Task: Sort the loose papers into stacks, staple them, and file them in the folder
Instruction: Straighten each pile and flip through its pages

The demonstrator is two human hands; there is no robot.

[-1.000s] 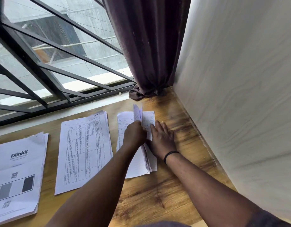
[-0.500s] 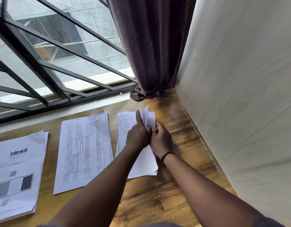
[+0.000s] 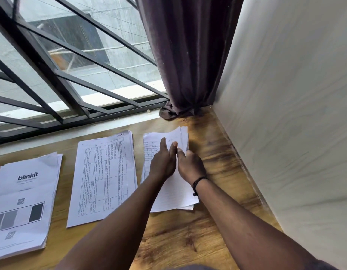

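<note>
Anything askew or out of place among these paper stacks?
Mostly tidy. The handwritten stack under both hands is uneven, with sheets fanned at its far and near edges. The blinkit stack is also slightly splayed.

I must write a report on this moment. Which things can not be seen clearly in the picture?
Head view only:
- The handwritten stack: the left hand and right hand cover its middle; its far edge is blurred.
- The table-form stack: print too small to read.
- The blinkit stack: cut off by the left edge.
- Whether the hands pinch a sheet: unclear.
- No stapler or folder is in view.
</note>
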